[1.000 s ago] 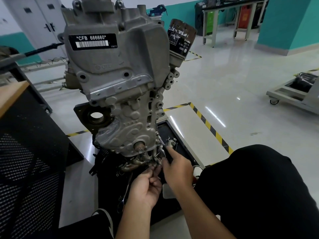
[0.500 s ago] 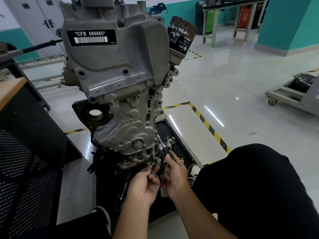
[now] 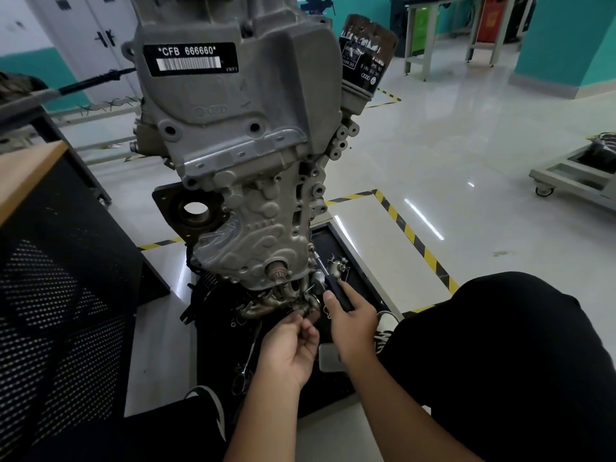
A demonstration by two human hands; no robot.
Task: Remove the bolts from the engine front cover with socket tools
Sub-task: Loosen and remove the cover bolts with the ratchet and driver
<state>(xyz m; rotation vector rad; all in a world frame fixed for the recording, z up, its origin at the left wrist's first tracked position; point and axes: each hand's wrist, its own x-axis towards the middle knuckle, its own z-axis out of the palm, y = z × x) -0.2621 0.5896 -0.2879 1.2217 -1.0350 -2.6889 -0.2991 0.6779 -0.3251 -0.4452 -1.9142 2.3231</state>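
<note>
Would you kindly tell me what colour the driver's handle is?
Black, seen in the head view: the driver handle.

Black label (image 3: pixel 190 59) on engine (image 3: pixel 233 135): "*CFB 666660*", barcode beneath. Oil filter (image 3: pixel 366 58) print unreadable.

The engine (image 3: pixel 240 161) stands upright on a tray (image 3: pixel 346 248) on the floor, its front cover (image 3: pixel 253 241) facing the person, an oil filter (image 3: pixel 365 51) at its upper right. Below the cover, the left hand (image 3: pixel 288 351) sits just left of the right hand (image 3: pixel 350 320), which holds a socket driver (image 3: pixel 328 281) slanting up to the cover's lower right edge. A mesh cabinet (image 3: pixel 63 295) stands to the left, a wheeled cart (image 3: pixel 573 175) far right, and a bench (image 3: pixel 466 25) behind.
</note>
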